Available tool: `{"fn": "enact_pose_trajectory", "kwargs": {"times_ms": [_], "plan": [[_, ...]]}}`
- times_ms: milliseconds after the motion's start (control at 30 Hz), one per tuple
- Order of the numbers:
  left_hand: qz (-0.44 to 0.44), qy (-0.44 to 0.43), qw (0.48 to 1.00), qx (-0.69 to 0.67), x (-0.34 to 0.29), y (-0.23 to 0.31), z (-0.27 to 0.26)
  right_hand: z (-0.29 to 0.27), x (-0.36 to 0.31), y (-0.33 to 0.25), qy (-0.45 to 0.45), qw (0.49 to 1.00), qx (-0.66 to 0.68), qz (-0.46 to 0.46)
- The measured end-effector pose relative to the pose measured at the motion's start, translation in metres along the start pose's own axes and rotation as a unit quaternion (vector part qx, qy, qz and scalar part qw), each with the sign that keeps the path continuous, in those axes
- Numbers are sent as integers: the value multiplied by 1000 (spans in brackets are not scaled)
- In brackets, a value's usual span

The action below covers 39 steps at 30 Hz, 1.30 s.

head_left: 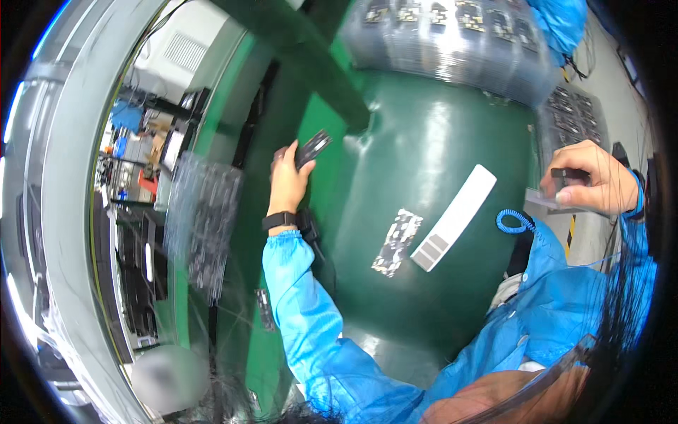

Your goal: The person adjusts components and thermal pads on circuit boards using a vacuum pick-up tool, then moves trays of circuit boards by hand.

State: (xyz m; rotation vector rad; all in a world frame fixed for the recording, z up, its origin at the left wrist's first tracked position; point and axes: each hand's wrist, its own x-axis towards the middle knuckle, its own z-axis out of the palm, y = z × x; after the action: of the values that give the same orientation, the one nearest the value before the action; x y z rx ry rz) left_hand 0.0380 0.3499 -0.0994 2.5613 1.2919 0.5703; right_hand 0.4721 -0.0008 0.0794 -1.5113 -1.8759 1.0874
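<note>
My left hand (pixel 288 180), with a black band on its wrist, reaches forward over the bright green strip beside the mat. Its thumb and fingers grip a dark, flat rectangular part (pixel 316 145). Out at the right, my right hand (pixel 597 177) is closed, thumb against fingers, round a small dark piece (pixel 569 177). A greyish flat strip (pixel 541 198) shows just below those fingers, partly blurred. Between my arms a bare circuit board (pixel 397 244) lies on the green mat (pixel 438 141). Beside it rests a long white strip (pixel 462 205) with grey label blocks at its near end.
A tall stack of clear trays (pixel 452 53) holding circuit boards stands at the far edge. More trays (pixel 575 113) sit at the right, others (pixel 205 219) at the left. A green post (pixel 304 53) crosses the far left. A blue coiled cord (pixel 514 222) hangs near my body.
</note>
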Motion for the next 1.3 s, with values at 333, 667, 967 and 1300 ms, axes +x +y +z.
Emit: {"fn": "enact_pose_trajectory", "kwargs": {"times_ms": [333,667,967,1300], "plan": [[-99,-119,955,-252,-57,58,-32,43,-313,295,461,796,59,388],[-38,87,963,253,-150,126,-7,30,-365,486,526,657,-153,518],[46,-262,909,-321,-86,488,239,16,-408,521,527,700,30,481],[-162,-245,888,-353,-99,544,375,2,-403,499,463,734,53,494]]}}
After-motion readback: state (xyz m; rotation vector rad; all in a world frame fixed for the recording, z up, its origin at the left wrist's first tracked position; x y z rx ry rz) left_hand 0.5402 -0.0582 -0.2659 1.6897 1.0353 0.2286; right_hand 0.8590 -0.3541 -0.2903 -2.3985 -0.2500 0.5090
